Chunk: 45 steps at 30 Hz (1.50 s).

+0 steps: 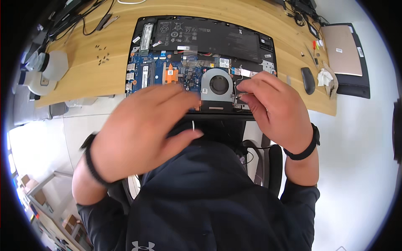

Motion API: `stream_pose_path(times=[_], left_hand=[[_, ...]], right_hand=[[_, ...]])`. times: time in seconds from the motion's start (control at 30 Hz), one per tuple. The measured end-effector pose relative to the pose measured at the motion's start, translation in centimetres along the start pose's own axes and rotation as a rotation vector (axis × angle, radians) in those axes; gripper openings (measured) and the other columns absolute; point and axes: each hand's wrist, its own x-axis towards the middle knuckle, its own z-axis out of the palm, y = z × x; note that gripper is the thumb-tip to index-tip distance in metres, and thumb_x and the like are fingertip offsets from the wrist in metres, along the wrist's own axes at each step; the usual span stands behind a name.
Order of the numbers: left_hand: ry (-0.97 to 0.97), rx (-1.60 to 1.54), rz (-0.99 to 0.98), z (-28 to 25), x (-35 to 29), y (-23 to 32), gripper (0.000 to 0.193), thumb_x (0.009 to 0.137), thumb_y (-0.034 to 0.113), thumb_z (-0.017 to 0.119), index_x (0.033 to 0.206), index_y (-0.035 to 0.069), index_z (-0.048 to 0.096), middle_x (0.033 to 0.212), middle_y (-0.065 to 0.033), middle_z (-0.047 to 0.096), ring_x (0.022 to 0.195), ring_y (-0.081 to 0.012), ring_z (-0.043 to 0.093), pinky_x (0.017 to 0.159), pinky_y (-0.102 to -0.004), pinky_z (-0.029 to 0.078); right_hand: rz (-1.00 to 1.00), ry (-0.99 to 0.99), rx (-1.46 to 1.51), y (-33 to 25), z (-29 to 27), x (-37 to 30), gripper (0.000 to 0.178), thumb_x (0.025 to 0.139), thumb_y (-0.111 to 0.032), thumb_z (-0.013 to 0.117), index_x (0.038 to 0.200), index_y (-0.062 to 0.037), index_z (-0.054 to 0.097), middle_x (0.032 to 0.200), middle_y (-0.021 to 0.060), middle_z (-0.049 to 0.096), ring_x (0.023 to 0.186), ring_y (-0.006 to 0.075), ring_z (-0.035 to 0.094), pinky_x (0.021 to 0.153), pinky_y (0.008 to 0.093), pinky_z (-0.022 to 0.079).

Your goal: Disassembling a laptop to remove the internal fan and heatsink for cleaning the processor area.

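Note:
An opened laptop base [167,21] lies on the wooden desk with its inner parts bare. Its black battery [217,39] spans the far side, above a blue circuit board [190,77] and a round cooling fan [219,84]. Just right of the fan, my right hand [278,111] is pinched at a small metallic piece [235,96]; the fingertips hide most of it. Over the near left part of the laptop hangs my left hand [146,129], smeared by motion, its thumb and fingers apart and nothing visibly held. A thin white sliver shows close to its thumb.
Several small dark screws [101,55] lie scattered left of the laptop. White plastic bottles [54,65] stand at the left edge. On the right are a black mouse [308,80], a crumpled white tissue [325,78] and a brownish panel [342,50]. Cables run along the back.

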Motion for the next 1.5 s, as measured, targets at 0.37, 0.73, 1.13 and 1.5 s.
stream_pose_path(times=[0.37, 0.73, 1.13, 1.5], left_hand=[[-0.184, 0.125, 0.022, 8.7, 8.3, -2.0, 0.024, 0.089, 0.011, 0.069, 0.110, -0.001, 0.062, 0.109, -0.0201, 0.065, 0.102, -0.0416, 0.063, 0.086, -0.0481, 0.052], [-0.168, 0.238, 0.041, 4.1, 8.5, -2.3, 0.012, 0.092, 0.005, 0.061, 0.104, 0.001, 0.062, 0.100, -0.0159, 0.065, 0.095, -0.0385, 0.064, 0.081, -0.0452, 0.053], [-0.202, 0.428, 0.012, 3.1, 8.2, -5.2, 0.014, 0.092, 0.007, 0.060, 0.105, 0.001, 0.063, 0.098, -0.0152, 0.062, 0.095, -0.0373, 0.064, 0.082, -0.0447, 0.053], [-0.186, 0.574, 0.088, 4.1, 8.8, -5.6, 0.012, 0.087, 0.008, 0.063, 0.096, 0.000, 0.060, 0.095, -0.0141, 0.061, 0.091, -0.0346, 0.064, 0.081, -0.0435, 0.054]], right_hand=[[-0.090, 0.121, 0.208, 3.1, -0.5, -1.9, 0.024, 0.083, 0.010, 0.065, 0.104, -0.0026, 0.063, 0.091, 0.0129, 0.061, 0.079, 0.0370, 0.063, 0.065, 0.0428, 0.051], [-0.105, 0.226, 0.258, 3.9, -1.6, -1.6, 0.019, 0.085, 0.010, 0.070, 0.100, -0.0009, 0.069, 0.094, 0.0116, 0.069, 0.080, 0.0258, 0.066, 0.071, 0.0321, 0.054], [-0.047, 0.245, 0.274, 4.4, -0.4, 0.0, 0.018, 0.089, 0.010, 0.069, 0.105, 0.0007, 0.067, 0.097, 0.0099, 0.070, 0.086, 0.0193, 0.070, 0.078, 0.0297, 0.058], [0.026, 0.238, 0.314, 5.1, -0.2, -0.4, 0.020, 0.088, 0.010, 0.070, 0.105, -0.0005, 0.066, 0.094, 0.0099, 0.068, 0.084, 0.0208, 0.070, 0.076, 0.0301, 0.057]])
